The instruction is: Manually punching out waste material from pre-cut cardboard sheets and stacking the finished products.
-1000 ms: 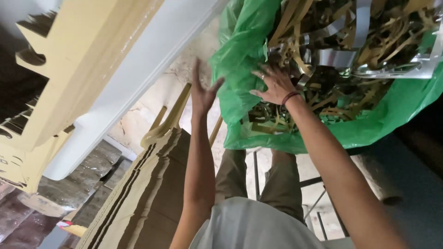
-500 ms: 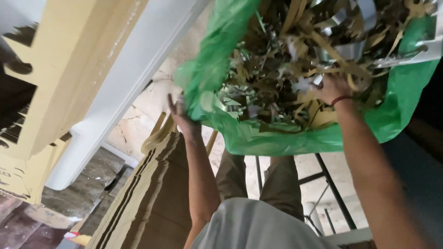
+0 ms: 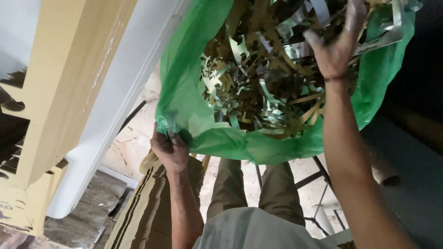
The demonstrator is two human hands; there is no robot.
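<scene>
- The left hand (image 3: 170, 148) is clenched on the rim of a green plastic bag (image 3: 184, 99), with a fold of the film bunched inside the fist.
- The right hand (image 3: 336, 46) is spread open above the bag's mouth, fingers apart and grasping nothing; its palm lies against the scrap at the far side of the opening.
- Between the two hands the bag gapes wide, filled with a tangle of cardboard and shiny strip offcuts (image 3: 258, 87).
- The bag's lower edge sags just beside the left fist and runs across to below the right wrist.
- Beyond the left hand a white and pale yellow slanted panel (image 3: 92, 92) stands.
- Under the left forearm lies a stack of flat brown cardboard (image 3: 143, 207).
- Below both arms are the person's own olive trouser legs (image 3: 251, 191).
</scene>
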